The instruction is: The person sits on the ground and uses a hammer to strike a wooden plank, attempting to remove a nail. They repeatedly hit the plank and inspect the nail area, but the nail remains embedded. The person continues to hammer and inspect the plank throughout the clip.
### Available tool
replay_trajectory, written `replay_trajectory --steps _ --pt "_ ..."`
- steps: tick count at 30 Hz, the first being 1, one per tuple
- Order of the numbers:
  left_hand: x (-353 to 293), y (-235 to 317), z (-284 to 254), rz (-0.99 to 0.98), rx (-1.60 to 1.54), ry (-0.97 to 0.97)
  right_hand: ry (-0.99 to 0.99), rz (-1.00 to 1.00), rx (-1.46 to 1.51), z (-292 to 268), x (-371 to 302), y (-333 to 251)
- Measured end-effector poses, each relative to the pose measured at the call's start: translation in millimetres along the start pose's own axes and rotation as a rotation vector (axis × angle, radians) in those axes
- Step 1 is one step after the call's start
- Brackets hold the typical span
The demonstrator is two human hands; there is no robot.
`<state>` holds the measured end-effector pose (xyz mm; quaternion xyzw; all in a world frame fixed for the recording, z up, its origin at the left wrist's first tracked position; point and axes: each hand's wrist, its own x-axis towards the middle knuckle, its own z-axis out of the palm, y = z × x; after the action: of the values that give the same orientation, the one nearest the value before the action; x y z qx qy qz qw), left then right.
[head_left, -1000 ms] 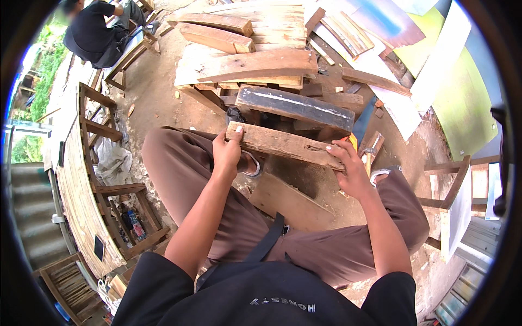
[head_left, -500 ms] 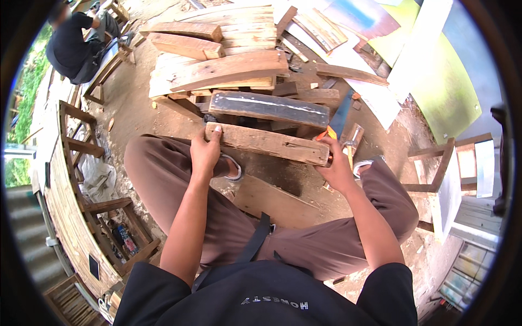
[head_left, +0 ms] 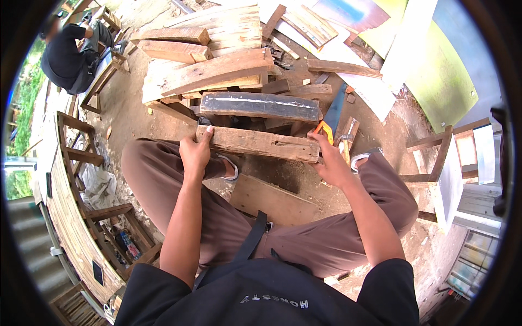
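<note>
A rough brown wooden beam [head_left: 255,143] spans the space in front of my knees, held level by both hands. My left hand [head_left: 196,151] grips its left end, thumb on the top edge. At the right end, my right hand [head_left: 330,162] wraps round the beam, its fingertips partly hidden behind the wood. A handsaw's orange handle [head_left: 327,130] shows just beyond my right hand; its blue-grey blade [head_left: 336,106] points away. A dark-painted beam [head_left: 261,105] with a white streak lies right behind the held one. Beside my right hand rests a hammer [head_left: 345,145], near a wood block.
Beyond lies a plank stack [head_left: 234,32] with several loose beams on it. A thin board [head_left: 272,201] is on the ground between my legs. Wooden frames [head_left: 81,146] stand at left, a stool-like frame [head_left: 435,163] at right. Another person [head_left: 68,57] sits far left.
The whole view has shifted slightly left and turned a little, the beam and hands with it. More of the saw's orange handle shows beside my right hand. Both hands keep their hold.
</note>
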<state>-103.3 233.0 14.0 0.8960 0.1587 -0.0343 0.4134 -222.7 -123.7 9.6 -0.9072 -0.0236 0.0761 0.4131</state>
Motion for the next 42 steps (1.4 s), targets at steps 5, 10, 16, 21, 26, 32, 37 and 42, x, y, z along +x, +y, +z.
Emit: replay_trajectory --steps 5,10,16,21,26,32,37,42 --pt "0 -2 -2 0.028 -0.021 0.036 -0.08 -0.025 -0.061 -4 4 -4" --pt "0 -5 0 0.014 0.001 0.022 -0.085 0.039 -0.058 -2 -1 -4" --pt "2 -7 2 -0.019 -0.022 0.025 -0.047 0.049 -0.04 -1 -8 -3" --pt "0 -7 2 -0.035 -0.107 0.024 -0.026 -0.01 0.001 -2 -10 -5" --pt "0 -12 0 -0.042 -0.139 -0.017 -0.026 -0.019 0.084 -2 -10 -4" --pt "1 -11 1 -0.056 -0.143 -0.026 -0.094 0.063 0.069 -2 -12 -4" --pt "0 -8 2 -0.052 -0.152 -0.015 -0.046 0.015 0.041 -4 -16 -1" --pt "1 -8 5 -0.013 -0.182 0.009 -0.036 0.012 0.06 -4 -17 1"
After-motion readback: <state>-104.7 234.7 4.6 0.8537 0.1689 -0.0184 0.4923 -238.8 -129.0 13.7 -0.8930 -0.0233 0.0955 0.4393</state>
